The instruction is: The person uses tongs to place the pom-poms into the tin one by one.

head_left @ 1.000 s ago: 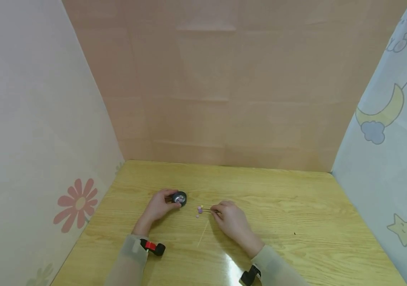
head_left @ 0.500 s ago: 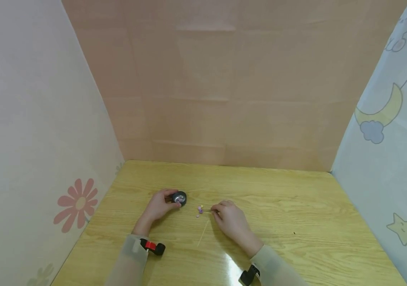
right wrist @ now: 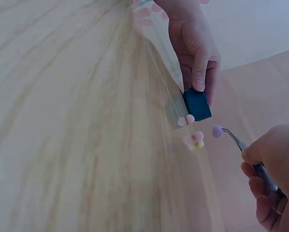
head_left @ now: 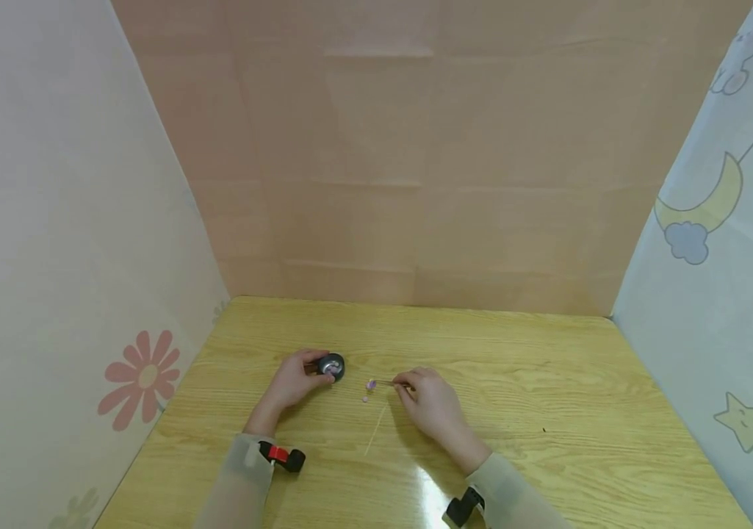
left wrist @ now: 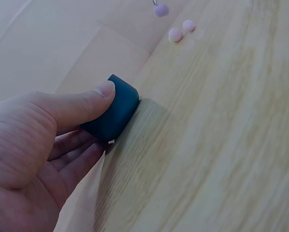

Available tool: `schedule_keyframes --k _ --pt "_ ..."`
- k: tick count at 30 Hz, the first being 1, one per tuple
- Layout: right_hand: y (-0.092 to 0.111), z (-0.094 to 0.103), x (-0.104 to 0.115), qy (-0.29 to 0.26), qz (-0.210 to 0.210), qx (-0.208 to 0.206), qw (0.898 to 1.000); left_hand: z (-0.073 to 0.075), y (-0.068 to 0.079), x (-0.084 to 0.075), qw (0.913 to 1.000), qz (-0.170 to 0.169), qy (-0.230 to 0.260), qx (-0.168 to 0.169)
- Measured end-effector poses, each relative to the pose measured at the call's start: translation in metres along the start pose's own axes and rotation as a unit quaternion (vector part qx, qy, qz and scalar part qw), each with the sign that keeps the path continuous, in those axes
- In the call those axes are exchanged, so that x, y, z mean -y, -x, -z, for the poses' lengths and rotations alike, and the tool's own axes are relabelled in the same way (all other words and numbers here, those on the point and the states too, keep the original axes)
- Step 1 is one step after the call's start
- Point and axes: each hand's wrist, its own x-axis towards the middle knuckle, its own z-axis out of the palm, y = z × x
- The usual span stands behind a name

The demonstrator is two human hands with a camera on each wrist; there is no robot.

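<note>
My left hand [head_left: 292, 382] holds a small dark round cup [left wrist: 119, 110], thumb on its near side and fingers round the other; pinkish bits show inside it in the head view. To the right, my right hand [head_left: 429, 402] pinches curved-tip tweezers [right wrist: 260, 169]. A purple ball [right wrist: 217, 131] is caught at their tips, raised over the wooden table [head_left: 515, 367]. Pink balls [right wrist: 198, 136] and a yellow ball [right wrist: 200, 144] lie below it, between the cup and my right hand.
A thin pale line [head_left: 375, 432] runs along the tabletop in front of the balls. Farther right lies a tiny dark speck [head_left: 544, 430]. Brown paper [head_left: 376, 184] stands behind the table, with printed white walls [head_left: 72, 257] at both sides.
My right hand and the tweezers have risen slightly, lifting the purple ball off the small cluster. My left hand and the cup stay in place.
</note>
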Motion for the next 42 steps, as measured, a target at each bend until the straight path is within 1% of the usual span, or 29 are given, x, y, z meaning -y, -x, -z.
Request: schedule_keyframes --k 7,15,21,28,35,42 --pt "0.000 0.001 0.001 -0.023 -0.016 0.006 1.000 0.000 0.001 -0.001 1.0000 -0.001 -0.001 0.003" --pt "-0.003 -0.001 0.002 -0.067 -0.025 0.009 0.997 0.001 0.001 -0.001 1.0000 0.001 -0.005 0.001" --pt "-0.008 -0.004 0.006 -0.084 -0.031 0.002 0.996 0.000 0.001 0.000 1.0000 -0.004 0.000 0.001" --pt "-0.014 -0.007 0.013 -0.114 -0.052 -0.010 0.992 0.000 0.001 -0.001 1.0000 0.000 0.003 0.000" --pt "-0.019 -0.015 0.019 -0.121 -0.054 -0.025 0.991 -0.001 0.001 0.001 1.0000 0.008 0.005 0.003" --pt "-0.025 -0.021 0.025 -0.135 -0.075 -0.015 0.988 0.001 0.000 0.001 0.9999 0.002 0.004 0.011"
